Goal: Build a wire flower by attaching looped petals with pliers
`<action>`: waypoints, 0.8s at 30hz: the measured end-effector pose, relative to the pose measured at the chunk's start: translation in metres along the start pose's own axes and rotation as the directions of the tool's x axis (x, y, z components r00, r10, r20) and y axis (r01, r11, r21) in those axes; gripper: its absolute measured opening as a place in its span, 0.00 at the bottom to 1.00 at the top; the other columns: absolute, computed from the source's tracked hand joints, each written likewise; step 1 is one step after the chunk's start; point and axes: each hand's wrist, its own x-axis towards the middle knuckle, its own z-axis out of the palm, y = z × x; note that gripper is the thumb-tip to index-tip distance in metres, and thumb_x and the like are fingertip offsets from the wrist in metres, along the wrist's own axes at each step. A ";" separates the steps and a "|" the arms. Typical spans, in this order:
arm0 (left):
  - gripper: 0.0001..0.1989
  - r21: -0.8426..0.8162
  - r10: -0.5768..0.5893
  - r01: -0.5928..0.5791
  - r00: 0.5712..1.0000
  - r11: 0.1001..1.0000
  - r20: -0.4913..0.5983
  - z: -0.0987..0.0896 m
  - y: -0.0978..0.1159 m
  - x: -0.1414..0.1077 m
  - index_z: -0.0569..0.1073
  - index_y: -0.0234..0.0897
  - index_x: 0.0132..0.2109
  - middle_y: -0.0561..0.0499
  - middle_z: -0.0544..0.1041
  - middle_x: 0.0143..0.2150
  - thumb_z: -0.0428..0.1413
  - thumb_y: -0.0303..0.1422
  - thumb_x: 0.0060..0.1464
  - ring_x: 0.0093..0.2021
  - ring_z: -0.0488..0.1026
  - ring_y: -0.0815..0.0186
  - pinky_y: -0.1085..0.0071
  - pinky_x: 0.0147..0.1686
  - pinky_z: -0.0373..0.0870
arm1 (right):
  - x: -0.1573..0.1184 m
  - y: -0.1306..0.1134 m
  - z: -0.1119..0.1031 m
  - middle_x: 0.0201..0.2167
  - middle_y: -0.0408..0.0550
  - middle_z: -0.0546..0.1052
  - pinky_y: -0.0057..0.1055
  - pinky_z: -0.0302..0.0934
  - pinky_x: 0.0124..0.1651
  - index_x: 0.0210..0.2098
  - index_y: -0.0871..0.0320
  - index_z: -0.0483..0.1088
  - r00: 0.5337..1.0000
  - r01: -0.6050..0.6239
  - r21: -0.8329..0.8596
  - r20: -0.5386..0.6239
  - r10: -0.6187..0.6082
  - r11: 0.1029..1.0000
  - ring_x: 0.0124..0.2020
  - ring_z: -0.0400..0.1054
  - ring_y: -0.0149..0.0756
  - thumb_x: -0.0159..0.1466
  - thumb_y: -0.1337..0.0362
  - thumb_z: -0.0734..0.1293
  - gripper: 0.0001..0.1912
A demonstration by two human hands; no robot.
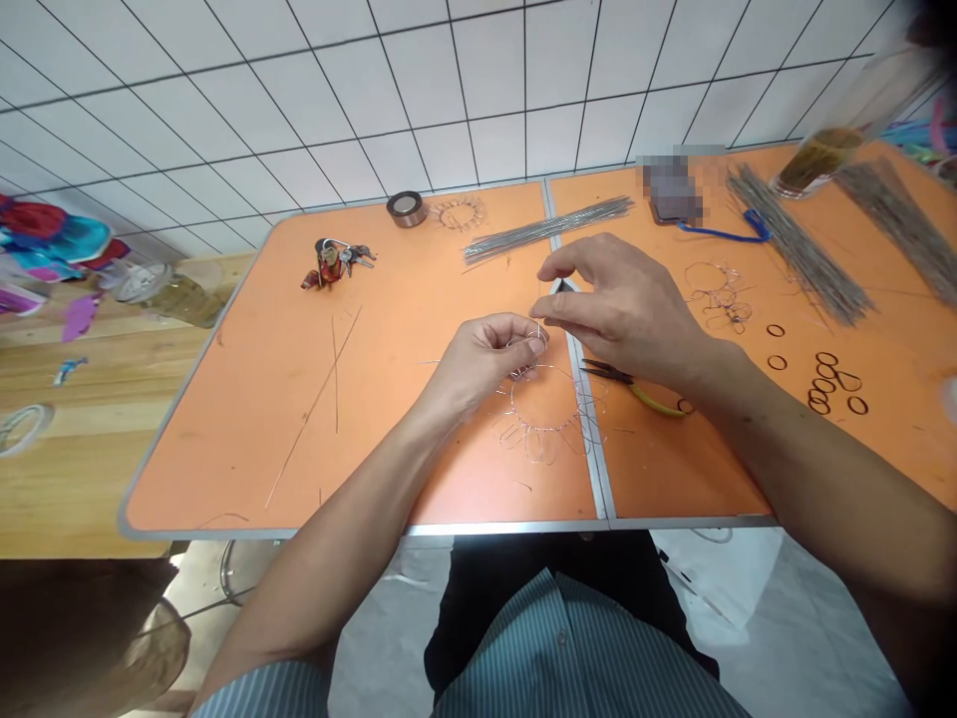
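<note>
Head view: the left hand (pixel 497 349), its thumb and fingers closed, pinches the far side of a looped wire ring (pixel 545 427) above the near middle of the orange table (pixel 419 439). The right hand (pixel 620 299) is poised just beyond, fingers curved; whether its fingertips grip wire cannot be told. Pliers (pixel 649 399) lie right of the ring; a wire bundle (pixel 545 231) lies far, keys (pixel 345 259) far left.
</note>
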 end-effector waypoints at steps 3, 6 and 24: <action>0.06 0.002 0.004 -0.004 1.000 1.000 0.011 0.000 -0.001 0.000 0.83 0.37 0.37 0.52 0.82 0.35 0.72 0.32 0.54 0.29 0.77 0.72 0.72 0.34 0.76 | 0.001 0.003 0.003 0.60 0.48 0.83 0.49 0.68 0.55 0.45 0.47 0.84 0.999 0.050 -0.023 -0.010 -0.050 0.998 0.57 0.74 0.50 0.76 0.67 0.63 0.16; 0.06 0.003 0.011 -0.011 1.000 1.000 0.024 -0.001 -0.003 0.001 0.83 0.37 0.36 0.53 0.81 0.34 0.72 0.32 0.54 0.29 0.77 0.72 0.72 0.34 0.75 | 0.001 0.009 0.008 0.57 0.50 0.83 0.46 0.67 0.51 0.42 0.51 0.82 0.984 0.146 -0.066 -0.092 -0.152 0.987 0.53 0.73 0.48 0.76 0.68 0.63 0.15; 0.09 0.042 0.086 -0.085 0.996 0.996 -0.020 -0.001 -0.008 0.003 0.84 0.36 0.35 0.53 0.80 0.28 0.73 0.35 0.52 0.28 0.74 0.70 0.72 0.32 0.71 | 0.003 0.002 0.006 0.41 0.47 0.83 0.44 0.52 0.45 0.36 0.54 0.78 0.973 0.211 -0.239 -0.045 -0.228 0.948 0.44 0.69 0.43 0.77 0.73 0.62 0.17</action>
